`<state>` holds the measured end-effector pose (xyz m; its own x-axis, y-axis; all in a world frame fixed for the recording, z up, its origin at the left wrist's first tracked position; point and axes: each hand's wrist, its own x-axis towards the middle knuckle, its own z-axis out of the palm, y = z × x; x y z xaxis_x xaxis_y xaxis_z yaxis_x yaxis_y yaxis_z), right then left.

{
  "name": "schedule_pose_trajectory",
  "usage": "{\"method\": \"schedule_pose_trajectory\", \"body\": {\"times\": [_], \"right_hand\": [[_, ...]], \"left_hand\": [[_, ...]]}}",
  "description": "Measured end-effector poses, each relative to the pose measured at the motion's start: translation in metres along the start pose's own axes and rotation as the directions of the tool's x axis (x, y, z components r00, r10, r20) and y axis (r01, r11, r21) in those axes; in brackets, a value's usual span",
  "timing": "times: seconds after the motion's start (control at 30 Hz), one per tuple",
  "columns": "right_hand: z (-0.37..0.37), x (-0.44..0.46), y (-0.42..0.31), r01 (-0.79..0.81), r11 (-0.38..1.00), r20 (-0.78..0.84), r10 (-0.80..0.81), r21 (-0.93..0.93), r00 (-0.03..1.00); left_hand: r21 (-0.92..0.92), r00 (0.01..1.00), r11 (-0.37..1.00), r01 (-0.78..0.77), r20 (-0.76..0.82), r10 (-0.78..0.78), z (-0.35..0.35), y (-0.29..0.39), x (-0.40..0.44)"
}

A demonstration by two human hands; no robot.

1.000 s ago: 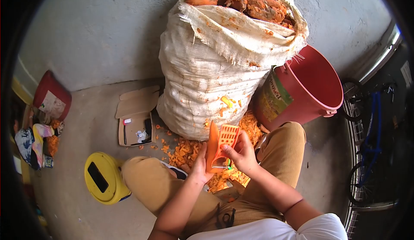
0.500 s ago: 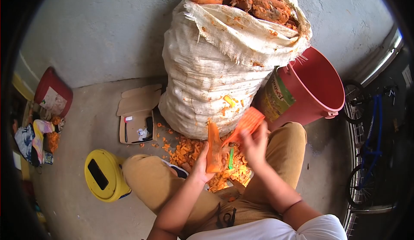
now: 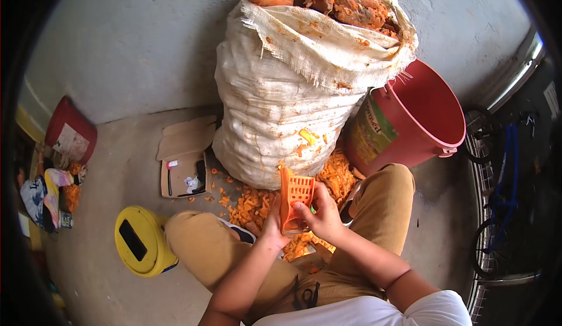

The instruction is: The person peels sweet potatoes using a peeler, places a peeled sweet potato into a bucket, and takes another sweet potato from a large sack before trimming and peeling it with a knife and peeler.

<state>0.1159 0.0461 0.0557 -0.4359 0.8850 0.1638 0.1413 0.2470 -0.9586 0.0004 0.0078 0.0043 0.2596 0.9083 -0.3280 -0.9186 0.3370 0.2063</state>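
My left hand [image 3: 273, 227] is closed around a thick orange carrot [image 3: 284, 192], held upright above my lap. In my right hand [image 3: 326, 216] is an orange plastic peeler [image 3: 301, 186] with rows of slots and holes in its wide body. The peeler lies over the carrot's right side and hides much of it; whether its blade touches cannot be made out. Orange peelings [image 3: 250, 209] are heaped on the floor beneath my hands and between my legs. Ahead stands a tall white woven sack [image 3: 275, 115], filled to the top with soil-stained carrots [image 3: 345, 7].
A large red bucket [image 3: 430, 109] leans beside the sack at right. An opened cardboard box [image 3: 186, 128] and a yellow tub [image 3: 158, 250] with a black phone [image 3: 133, 239] on its lid are at left. Farther out are a smaller red bucket [image 3: 88, 130] and a blue bicycle [image 3: 508, 191].
My right hand has brought the peeler left and down from above the peelings onto the carrot. The left hand still holds the carrot in nearly the same place. The view has shifted slightly.
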Motion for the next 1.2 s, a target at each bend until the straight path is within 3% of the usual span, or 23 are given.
{"method": "schedule_pose_trajectory", "body": {"times": [0.03,0.13,0.27,0.3,0.37,0.43,0.47,0.5,0.57,0.6,0.63,0.7,0.77,0.8,0.83,0.87,0.9,0.97,1.03,1.2], "right_hand": [[-0.001,0.001,-0.008,0.029,0.995,0.002,-0.029,-0.098,1.0],[0.001,0.004,0.005,0.127,0.98,-0.043,-0.135,-0.153,0.99],[-0.009,0.028,0.016,-0.011,0.998,-0.123,0.003,-0.058,0.992],[-0.014,0.039,0.016,-0.069,0.996,-0.099,0.074,0.056,0.992],[-0.016,0.054,0.044,0.022,0.993,-0.16,-0.04,-0.117,0.986],[-0.022,0.077,0.04,0.129,0.977,-0.352,-0.182,-0.17,0.918],[-0.032,0.09,0.032,0.087,0.99,-0.442,-0.127,-0.109,0.888],[-0.041,0.103,0.038,0.099,0.995,-0.522,-0.095,-0.021,0.847],[-0.055,0.112,0.042,0.106,0.994,-0.526,-0.086,0.008,0.846],[-0.05,0.108,0.025,0.151,0.973,-0.477,-0.05,0.176,0.877],[-0.047,0.101,0.013,0.126,0.952,-0.373,-0.013,0.279,0.928],[-0.041,0.074,-0.009,-0.14,0.93,-0.003,0.15,0.34,0.989],[-0.02,0.045,-0.004,-0.174,0.902,0.222,0.09,0.396,0.971],[-0.017,0.035,0.0,-0.132,0.943,0.24,0.058,0.305,0.969],[-0.015,0.032,0.007,-0.086,0.974,0.261,0.029,0.211,0.965],[-0.013,0.037,0.022,-0.075,0.94,0.125,0.035,0.334,0.992],[-0.018,0.048,0.019,-0.124,0.913,-0.045,0.153,0.388,0.987],[-0.039,0.071,0.028,-0.05,0.95,-0.353,0.163,0.309,0.921],[-0.053,0.08,0.029,0.061,0.948,-0.481,0.102,0.311,0.871],[-0.041,0.045,0.006,-0.032,0.938,-0.214,0.112,0.345,0.97]], "left_hand": [[0.043,0.999,0.999,-0.033,-0.027,0.034,0.002,-0.001,0.0],[0.141,0.989,0.985,-0.1,-0.094,0.114,0.007,-0.002,-0.001],[0.219,0.989,0.974,-0.051,-0.127,0.08,-0.014,-0.01,-0.002],[0.247,0.99,0.969,-0.028,-0.128,0.061,-0.017,-0.011,-0.003],[0.264,0.988,0.965,0.013,-0.152,0.028,-0.006,-0.007,-0.006],[0.246,0.993,0.968,0.059,-0.113,-0.032,-0.006,-0.003,-0.008],[0.274,0.987,0.952,0.139,-0.114,-0.111,-0.007,-0.005,-0.01],[0.296,0.99,0.949,0.112,-0.111,-0.083,-0.009,-0.008,-0.012],[0.344,0.995,0.937,0.058,-0.098,-0.025,-0.012,-0.008,-0.009],[0.32,0.984,0.946,0.041,-0.176,0.017,-0.008,-0.005,-0.008],[0.275,0.986,0.96,0.044,-0.167,0.003,-0.008,0.0,-0.008],[0.233,0.99,0.972,-0.013,-0.134,0.045,-0.017,0.002,-0.003],[0.231,0.976,0.97,-0.081,-0.177,0.124,-0.009,0.001,0.0],[0.233,0.967,0.966,-0.113,-0.197,0.161,-0.006,0.0,0.002],[0.234,0.988,0.97,-0.059,-0.124,0.09,-0.009,0.002,0.001],[0.238,0.999,0.971,-0.004,-0.05,0.017,-0.014,0.002,0.0],[0.245,0.998,0.968,0.051,0.021,-0.058,-0.018,0.002,-0.001],[0.218,0.996,0.973,0.083,-0.061,-0.071,-0.017,-0.003,-0.006],[0.226,0.994,0.969,0.105,-0.063,-0.093,-0.017,-0.002,-0.004],[0.166,0.996,0.985,0.055,-0.078,-0.042,-0.019,-0.001,-0.001]]}}
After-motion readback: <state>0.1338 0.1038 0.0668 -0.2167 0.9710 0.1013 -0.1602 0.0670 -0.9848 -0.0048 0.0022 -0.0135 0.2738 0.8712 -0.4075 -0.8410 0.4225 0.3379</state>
